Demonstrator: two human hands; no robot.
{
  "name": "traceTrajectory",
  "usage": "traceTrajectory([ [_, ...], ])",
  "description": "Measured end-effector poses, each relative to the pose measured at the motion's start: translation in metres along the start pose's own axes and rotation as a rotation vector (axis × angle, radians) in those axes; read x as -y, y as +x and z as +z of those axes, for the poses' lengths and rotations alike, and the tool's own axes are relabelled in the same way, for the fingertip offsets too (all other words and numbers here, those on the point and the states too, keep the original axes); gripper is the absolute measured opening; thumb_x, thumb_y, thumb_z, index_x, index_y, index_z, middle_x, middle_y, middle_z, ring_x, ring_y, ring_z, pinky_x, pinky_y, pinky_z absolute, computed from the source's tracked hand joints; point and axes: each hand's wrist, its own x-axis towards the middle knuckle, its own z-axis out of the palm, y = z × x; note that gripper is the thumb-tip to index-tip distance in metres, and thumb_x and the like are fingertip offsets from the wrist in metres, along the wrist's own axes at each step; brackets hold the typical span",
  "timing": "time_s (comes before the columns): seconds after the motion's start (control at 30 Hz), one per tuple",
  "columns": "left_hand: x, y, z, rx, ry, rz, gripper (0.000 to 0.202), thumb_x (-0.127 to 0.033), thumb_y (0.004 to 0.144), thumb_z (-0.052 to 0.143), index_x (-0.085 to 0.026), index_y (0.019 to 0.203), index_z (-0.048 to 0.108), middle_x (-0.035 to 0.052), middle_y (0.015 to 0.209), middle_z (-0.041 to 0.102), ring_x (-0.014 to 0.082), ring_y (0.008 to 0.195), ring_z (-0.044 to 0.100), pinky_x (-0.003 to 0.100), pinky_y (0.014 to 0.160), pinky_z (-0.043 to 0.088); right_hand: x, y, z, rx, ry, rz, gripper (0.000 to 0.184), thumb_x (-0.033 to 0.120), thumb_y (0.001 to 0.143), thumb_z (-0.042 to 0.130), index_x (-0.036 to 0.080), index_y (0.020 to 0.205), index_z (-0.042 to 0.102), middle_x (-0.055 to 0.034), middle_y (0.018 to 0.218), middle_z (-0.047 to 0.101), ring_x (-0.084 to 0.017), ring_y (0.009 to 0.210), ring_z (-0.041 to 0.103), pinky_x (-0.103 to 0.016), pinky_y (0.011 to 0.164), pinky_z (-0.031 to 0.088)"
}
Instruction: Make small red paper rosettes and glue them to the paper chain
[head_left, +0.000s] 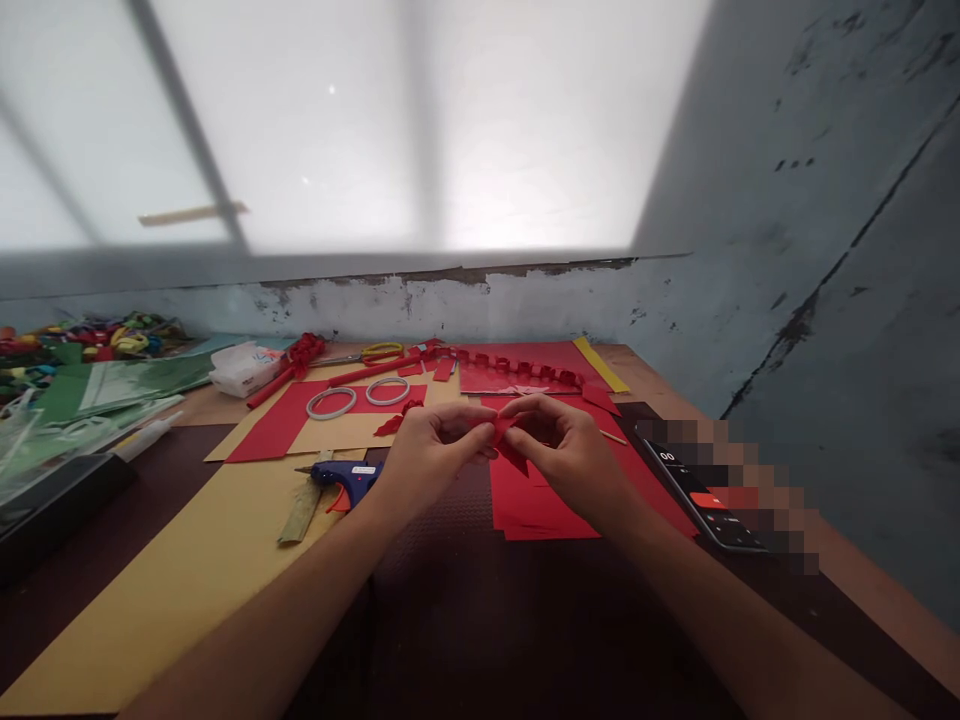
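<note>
Spreading toward a flaking wall (pixel 795 250), the work table seen from the head view has a dark brown covering (pixel 450 630) with bare wood (pixel 881 605) along its right edge. A bright, pale window panel (pixel 525 120) fills the upper background. Tan sheets (pixel 157 590) lie at left, a stack of red sheets (pixel 540 515) beneath the right hand (pixel 562 450), and a phone (pixel 712 500) near the right edge. Behind are two pale rings (pixel 330 416), yellow-handled scissors (pixel 382 352), a curled red strip (pixel 525 369) and a plastic box (pixel 241 370); a colourful heap (pixel 112 340) sits at far left. The left hand (pixel 435 445) and its forearm hide part of a blue glue gun (pixel 343 478). A small folded red piece (pixel 514 458) is held above the table between both hands, pinched by the thumb and fingers of each, which partly cover it.
</note>
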Motion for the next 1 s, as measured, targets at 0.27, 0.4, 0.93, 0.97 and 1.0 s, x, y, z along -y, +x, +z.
traceTrajectory([
  [0.27,-0.0034,-0.0021,0.0019,0.017,-0.063,-0.006,0.026,-0.031,0.083,0.075,-0.014,0.102,0.078,0.0075,0.085,0.079,0.0178,0.076,0.074,0.028,0.074,0.061,-0.0013,-0.0005,-0.0008,0.009,0.051,-0.02,0.014,0.03,0.084,0.069,0.02,0.093,0.066,-0.0024,0.08,0.069,-0.015,0.071,0.064,-0.028,0.063,0.051],
  [0.4,-0.004,-0.0026,0.0024,0.041,-0.14,-0.052,0.03,-0.033,0.082,0.076,-0.013,0.104,0.078,0.0099,0.089,0.08,0.0205,0.08,0.076,0.031,0.078,0.061,-0.0029,-0.0002,-0.0008,-0.006,0.043,-0.042,0.012,0.029,0.084,0.069,0.02,0.092,0.066,-0.0013,0.078,0.067,-0.016,0.074,0.064,-0.029,0.066,0.052],
  [0.93,-0.0013,-0.0003,-0.0007,0.073,-0.463,-0.244,0.02,-0.027,0.077,0.083,-0.01,0.087,0.079,0.0096,0.086,0.077,0.0162,0.078,0.073,0.024,0.074,0.06,0.0032,-0.004,-0.0022,0.018,-0.142,-0.19,0.015,0.019,0.084,0.065,0.023,0.098,0.068,-0.0021,0.092,0.071,-0.017,0.084,0.067,-0.032,0.076,0.057],
  [0.97,-0.0017,-0.0004,-0.0008,0.074,-0.471,-0.248,0.02,-0.027,0.077,0.083,-0.01,0.087,0.078,0.0098,0.087,0.077,0.0167,0.079,0.073,0.025,0.075,0.06,0.003,-0.0035,-0.0026,0.01,-0.121,-0.175,0.018,0.02,0.084,0.067,0.023,0.101,0.067,-0.0025,0.093,0.071,-0.018,0.085,0.067,-0.033,0.077,0.057],
  [1.0,-0.0019,-0.0003,-0.0008,0.073,-0.474,-0.25,0.02,-0.027,0.077,0.082,-0.01,0.087,0.078,0.0099,0.087,0.077,0.0169,0.079,0.073,0.026,0.076,0.06,0.0029,-0.0028,-0.0031,0.002,-0.098,-0.154,0.021,0.022,0.083,0.069,0.022,0.104,0.067,-0.0031,0.095,0.071,-0.018,0.086,0.068,-0.033,0.078,0.057],
])
